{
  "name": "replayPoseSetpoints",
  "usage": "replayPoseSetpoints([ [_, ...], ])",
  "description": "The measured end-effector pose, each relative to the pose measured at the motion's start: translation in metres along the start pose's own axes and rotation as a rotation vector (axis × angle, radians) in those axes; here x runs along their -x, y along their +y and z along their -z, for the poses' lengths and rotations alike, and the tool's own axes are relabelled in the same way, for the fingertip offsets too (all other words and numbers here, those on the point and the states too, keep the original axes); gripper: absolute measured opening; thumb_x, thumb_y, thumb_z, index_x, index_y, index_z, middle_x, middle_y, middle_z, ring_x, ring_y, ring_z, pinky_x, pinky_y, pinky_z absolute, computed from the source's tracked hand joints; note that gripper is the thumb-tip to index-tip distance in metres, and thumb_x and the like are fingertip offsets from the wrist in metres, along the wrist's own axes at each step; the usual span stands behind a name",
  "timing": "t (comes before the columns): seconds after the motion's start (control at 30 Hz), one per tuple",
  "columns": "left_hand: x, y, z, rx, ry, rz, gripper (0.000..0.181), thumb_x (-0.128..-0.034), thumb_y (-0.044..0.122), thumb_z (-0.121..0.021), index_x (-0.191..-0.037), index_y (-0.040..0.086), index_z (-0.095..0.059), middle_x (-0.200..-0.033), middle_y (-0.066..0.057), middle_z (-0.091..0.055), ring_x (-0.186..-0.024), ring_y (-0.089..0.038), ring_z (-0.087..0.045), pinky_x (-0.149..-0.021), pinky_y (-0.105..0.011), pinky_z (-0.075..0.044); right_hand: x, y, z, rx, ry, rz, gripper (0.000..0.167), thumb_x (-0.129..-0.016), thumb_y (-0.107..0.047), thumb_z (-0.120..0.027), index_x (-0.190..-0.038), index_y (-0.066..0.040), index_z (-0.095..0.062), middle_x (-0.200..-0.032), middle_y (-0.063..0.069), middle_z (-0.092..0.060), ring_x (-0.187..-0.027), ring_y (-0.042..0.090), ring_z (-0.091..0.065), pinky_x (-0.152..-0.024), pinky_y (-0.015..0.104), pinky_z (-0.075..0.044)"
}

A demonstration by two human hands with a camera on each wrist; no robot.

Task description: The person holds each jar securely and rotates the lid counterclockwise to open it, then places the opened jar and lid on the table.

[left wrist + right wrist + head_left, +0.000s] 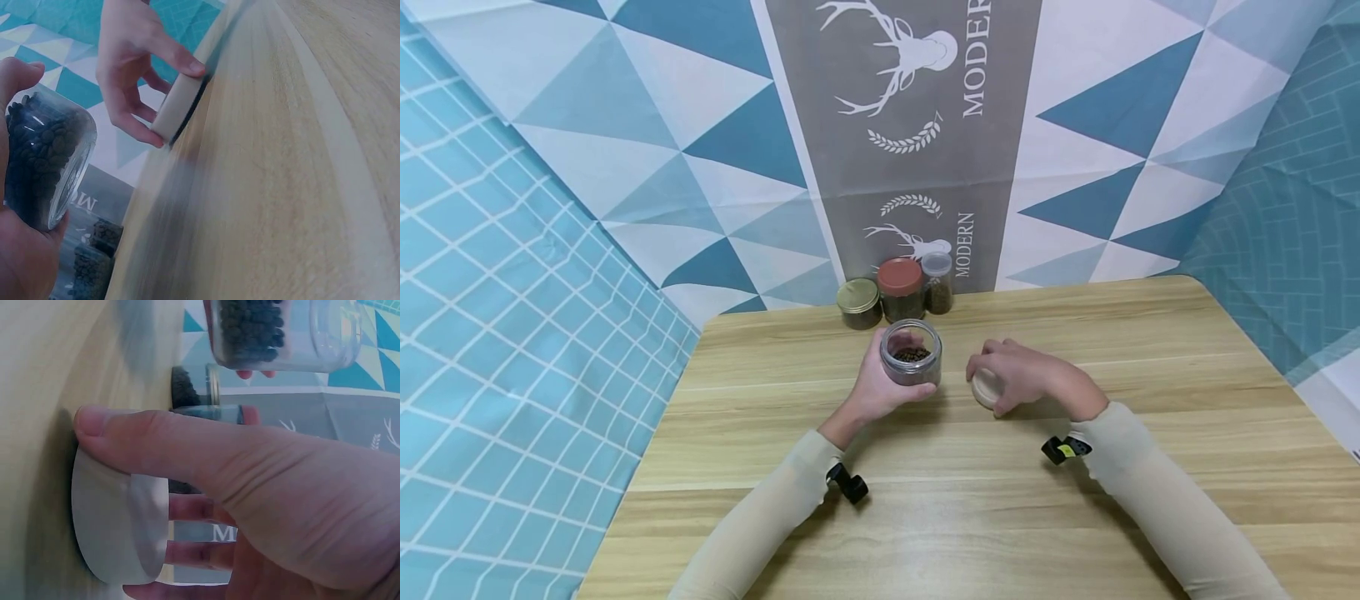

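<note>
Sleeves (1176,500) nearest; left hand (878,385) gripping open jar (923,368), right hand (1021,375) gripping lid (986,388) right of jar.

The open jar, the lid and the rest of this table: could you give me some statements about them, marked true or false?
1. The left hand holds an open jar. True.
2. The open jar is empty. False: dark beans lie in it.
3. The right hand grips a round pale lid. True.
4. The red-lidded jar stands between two other jars. True.
5. The gold-lidded jar is in the right hand. False: it stands at the table's back.
</note>
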State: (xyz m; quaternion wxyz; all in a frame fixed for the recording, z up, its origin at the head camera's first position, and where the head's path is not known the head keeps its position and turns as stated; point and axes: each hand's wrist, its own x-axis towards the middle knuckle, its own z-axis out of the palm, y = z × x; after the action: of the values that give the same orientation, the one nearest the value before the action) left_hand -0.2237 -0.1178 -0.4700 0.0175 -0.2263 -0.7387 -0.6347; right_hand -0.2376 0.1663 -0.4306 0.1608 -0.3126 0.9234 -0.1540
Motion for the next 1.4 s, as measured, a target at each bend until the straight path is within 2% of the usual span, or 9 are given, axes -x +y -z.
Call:
replayPoseSetpoints([
  [0.23,0.000,0.002,0.000,0.006,0.001,0.012,0.092,-0.0733,0.001,-0.097,-0.149,-0.003,-0.045,-0.150,-0.031,-0.065,-0.137,-0.024,-0.065,-0.117,-0.019,-0.050,-0.001,0.000,-0.005,0.022,0.010,0.010,0.063,-0.078,-0.019,-0.101,-0.135,-0.022,-0.072,-0.136,0.016,-0.065,-0.121,0.036,-0.059,-0.097,0.058,-0.062],
  [0.5,0.000,0.002,-0.001,0.012,0.003,0.007,0.090,-0.0744,-0.002,-0.095,-0.149,-0.005,-0.045,-0.149,-0.033,-0.065,-0.139,-0.038,-0.065,-0.117,-0.022,-0.051,-0.001,-0.001,-0.004,0.005,-0.005,0.001,0.069,-0.079,-0.020,-0.101,-0.140,-0.022,-0.070,-0.137,0.016,-0.064,-0.122,0.035,-0.058,-0.099,0.057,-0.062],
  [0.63,-0.001,0.003,-0.001,-0.004,0.011,0.016,0.091,-0.0743,-0.001,-0.096,-0.149,-0.003,-0.045,-0.150,-0.030,-0.066,-0.139,-0.035,-0.065,-0.118,-0.022,-0.050,-0.001,0.000,-0.002,-0.028,-0.017,-0.010,0.074,-0.078,-0.023,-0.102,-0.144,-0.020,-0.069,-0.139,0.017,-0.063,-0.123,0.035,-0.058,-0.102,0.057,-0.061],
  [0.77,-0.003,0.004,-0.001,-0.008,0.017,0.016,0.091,-0.0734,-0.002,-0.095,-0.150,-0.001,-0.046,-0.150,-0.028,-0.067,-0.140,-0.032,-0.064,-0.119,-0.022,-0.049,-0.001,0.000,0.006,-0.052,-0.007,-0.022,0.083,-0.075,-0.025,-0.103,-0.149,-0.019,-0.068,-0.144,0.019,-0.062,-0.124,0.036,-0.059,-0.101,0.059,-0.062],
  [0.9,-0.005,0.005,0.000,-0.002,0.015,0.006,0.091,-0.0729,-0.003,-0.095,-0.150,-0.002,-0.046,-0.149,-0.028,-0.067,-0.141,-0.036,-0.064,-0.119,-0.021,-0.049,0.001,-0.001,0.016,-0.053,0.020,-0.029,0.086,-0.076,-0.027,-0.101,-0.153,-0.017,-0.065,-0.147,0.021,-0.062,-0.124,0.036,-0.060,-0.099,0.058,-0.061],
  [1.03,-0.004,0.005,-0.001,-0.004,0.013,0.013,0.092,-0.0734,-0.003,-0.095,-0.150,-0.002,-0.045,-0.149,-0.028,-0.067,-0.140,-0.037,-0.064,-0.118,-0.020,-0.049,0.002,-0.002,0.021,-0.046,0.040,-0.015,0.085,-0.077,-0.028,-0.100,-0.153,-0.015,-0.065,-0.147,0.022,-0.063,-0.124,0.036,-0.060,-0.100,0.057,-0.058],
  [1.23,-0.001,0.001,-0.002,-0.007,-0.009,0.034,0.093,-0.0754,-0.002,-0.096,-0.151,-0.004,-0.042,-0.150,-0.033,-0.063,-0.139,-0.036,-0.065,-0.119,-0.025,-0.050,0.005,-0.002,0.029,-0.040,0.058,-0.007,0.083,-0.080,-0.030,-0.099,-0.154,-0.013,-0.064,-0.151,0.026,-0.061,-0.131,0.041,-0.061,-0.108,0.064,-0.057],
  [1.4,0.002,-0.004,-0.004,-0.002,-0.012,0.064,0.094,-0.0759,-0.002,-0.096,-0.152,-0.006,-0.041,-0.151,-0.034,-0.063,-0.139,-0.034,-0.065,-0.118,-0.023,-0.050,0.009,-0.002,0.039,-0.032,0.105,0.019,0.079,-0.084,-0.030,-0.099,-0.153,-0.012,-0.065,-0.149,0.027,-0.062,-0.132,0.044,-0.063,-0.110,0.068,-0.055],
])
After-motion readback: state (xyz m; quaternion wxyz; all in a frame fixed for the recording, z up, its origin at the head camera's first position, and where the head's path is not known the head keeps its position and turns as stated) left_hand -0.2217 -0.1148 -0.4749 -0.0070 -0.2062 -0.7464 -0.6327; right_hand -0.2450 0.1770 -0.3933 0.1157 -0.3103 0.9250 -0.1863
